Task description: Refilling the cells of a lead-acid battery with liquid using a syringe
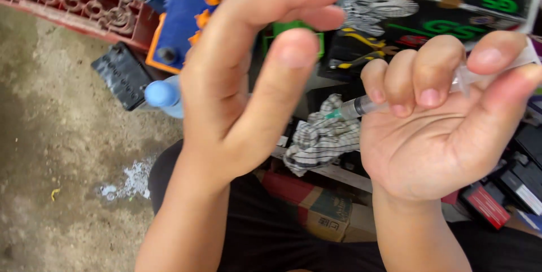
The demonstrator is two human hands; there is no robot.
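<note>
My right hand (446, 125) is raised palm-up at the right and grips a clear plastic syringe (367, 104). Its green-tipped end points left toward my left hand. The fingers curl over the barrel and the thumb rests near the plunger end. My left hand (248, 74) is held up at the centre, fingers apart and thumb raised, holding nothing. It sits just left of the syringe tip without touching it. A checked cloth (322, 136) lies below and between the two hands.
A blue battery with orange caps (186, 7) stands behind my left hand, with a blue bottle cap (161, 94) and a black ribbed lid (121, 74) beside it. A red crate (73, 1) is top left. Black boxes (451, 1) and cartons fill the right.
</note>
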